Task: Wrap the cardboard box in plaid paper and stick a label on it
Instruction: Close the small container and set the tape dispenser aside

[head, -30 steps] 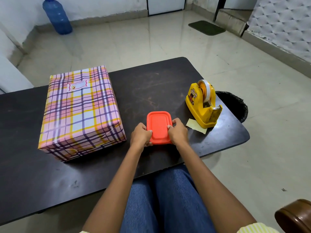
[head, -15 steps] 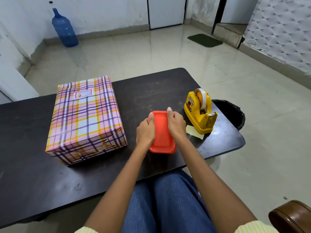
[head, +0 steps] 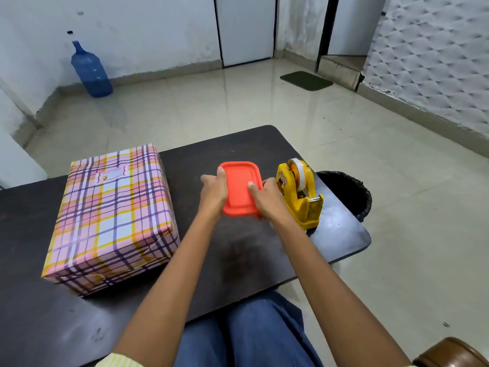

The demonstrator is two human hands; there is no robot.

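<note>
Gripping what, those two hands?

An orange plastic container (head: 241,190) — the left hand (head: 213,193) curls round its left edge with the thumb on the lid. The right hand (head: 268,201) clasps the right edge, thumb also laid on top.

Is it down on the table?

It sits over the dark table (head: 246,255), toward the right end. Whether its base touches the surface I cannot tell.

And the box?

The wrapped cardboard box (head: 113,207) lies on the left part of the table, well apart from both hands. It is fully covered in pink, yellow and purple plaid paper (head: 105,242), with a folded seam on its near end.

The label?

A small white label (head: 111,175) with a red border is stuck on the box's top face, toward the far edge.

Anything else close by?

A yellow tape dispenser (head: 300,197) stands just beside the right hand, with a roll of tape in it. Past the table's right edge a black bin (head: 349,192) stands on the floor — and far off by the wall, a blue water bottle (head: 91,72).
</note>
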